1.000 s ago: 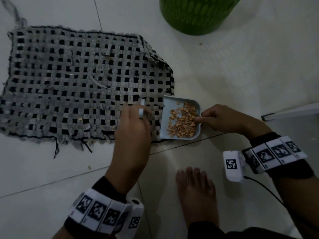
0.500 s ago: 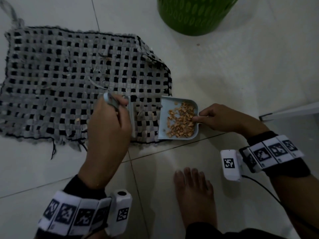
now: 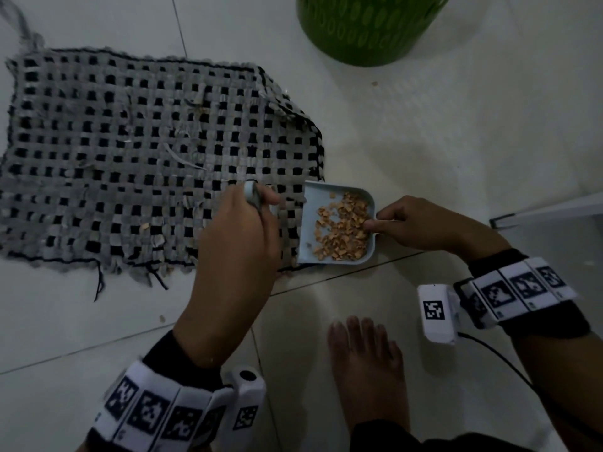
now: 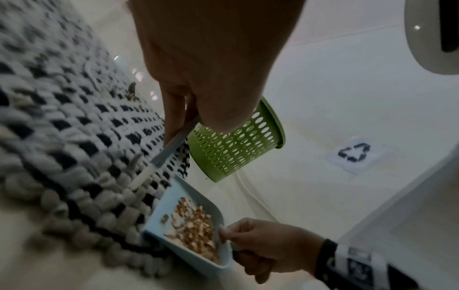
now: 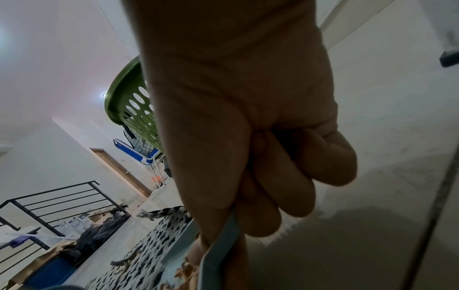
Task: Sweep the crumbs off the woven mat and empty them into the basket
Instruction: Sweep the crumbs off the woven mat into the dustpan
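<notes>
A grey-and-black woven mat (image 3: pixel 130 158) lies on the white tiled floor. At its right edge sits a pale blue dustpan (image 3: pixel 310 203) holding a heap of tan crumbs (image 3: pixel 342 230). My right hand (image 3: pixel 411 223) pinches the dustpan's handle. My left hand (image 3: pixel 241 230) grips a small pale blue brush (image 3: pixel 252 194), whose bristles (image 4: pixel 146 176) rest on the mat just left of the dustpan's mouth. A few crumbs (image 3: pixel 145 227) lie on the mat's near part. The green perforated basket (image 3: pixel 365 24) stands beyond the mat's far right corner.
My bare foot (image 3: pixel 368 370) rests on the tiles just below the dustpan. A white panel edge (image 3: pixel 548 210) lies at the right. Stray crumbs (image 3: pixel 161 318) sit on the floor near the mat's front edge. A sticker with a recycling sign (image 4: pixel 355 155) is on the floor.
My left hand swept the brush leftward across the mat, then back rightward to the dustpan's mouth. The right hand and dustpan stayed in place.
</notes>
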Available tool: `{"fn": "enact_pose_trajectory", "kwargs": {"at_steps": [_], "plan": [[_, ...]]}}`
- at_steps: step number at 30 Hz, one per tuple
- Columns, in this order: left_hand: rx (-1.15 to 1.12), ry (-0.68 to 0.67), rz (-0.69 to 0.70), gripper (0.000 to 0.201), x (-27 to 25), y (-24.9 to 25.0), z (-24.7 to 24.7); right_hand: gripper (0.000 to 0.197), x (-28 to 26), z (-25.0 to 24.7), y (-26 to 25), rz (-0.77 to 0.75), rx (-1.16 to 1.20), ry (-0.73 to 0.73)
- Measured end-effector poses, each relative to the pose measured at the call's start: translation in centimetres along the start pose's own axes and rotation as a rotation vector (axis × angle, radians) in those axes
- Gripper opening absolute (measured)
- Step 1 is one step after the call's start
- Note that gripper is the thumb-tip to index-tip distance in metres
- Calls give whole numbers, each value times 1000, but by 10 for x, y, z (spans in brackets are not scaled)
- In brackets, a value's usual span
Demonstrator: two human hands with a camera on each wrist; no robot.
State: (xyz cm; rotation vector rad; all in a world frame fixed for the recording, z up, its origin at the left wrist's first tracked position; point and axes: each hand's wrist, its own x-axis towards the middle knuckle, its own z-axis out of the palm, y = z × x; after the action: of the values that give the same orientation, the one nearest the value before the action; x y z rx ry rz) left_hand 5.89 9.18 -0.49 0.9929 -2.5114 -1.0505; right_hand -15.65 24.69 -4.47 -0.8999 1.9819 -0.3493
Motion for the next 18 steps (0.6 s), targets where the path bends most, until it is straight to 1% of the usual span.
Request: {"fn": "enact_pose_trajectory", "kwargs": {"at_steps": [1,3,5,6,7,10,12,13,15,17,18], "plan": [[36,-5,0,13,1,-1,1,48,1,0,0,-1,1,2],[53,-66,16,13,0,4,9,49,1,0,1,1,5,-5],[-21,-138,41,13,-4,15,21,50,1,-1,0,8,0,-9],[-79,-151,35,13,-5,18,23,49,0,-2,-1,8,1,-9],[-122,-135,27,13,-4,18,23,49,0,-3,-1,6,2,-9],[-175,-18,-7,13,4,3,11,50,0,-4,0,1,0,-7],[-140,20,-13,14,8,-7,6,50,1,-3,1,0,-3,-6],[-112,14,-7,14,8,-8,7,49,2,-2,2,-1,-7,-6],[-81,-45,19,14,3,-2,17,49,2,-2,3,2,-16,-8],[-83,-107,70,14,-5,5,27,49,3,-2,3,4,-13,-11],[-97,-112,84,15,-7,6,29,49,2,-2,3,1,-3,-10]]}}
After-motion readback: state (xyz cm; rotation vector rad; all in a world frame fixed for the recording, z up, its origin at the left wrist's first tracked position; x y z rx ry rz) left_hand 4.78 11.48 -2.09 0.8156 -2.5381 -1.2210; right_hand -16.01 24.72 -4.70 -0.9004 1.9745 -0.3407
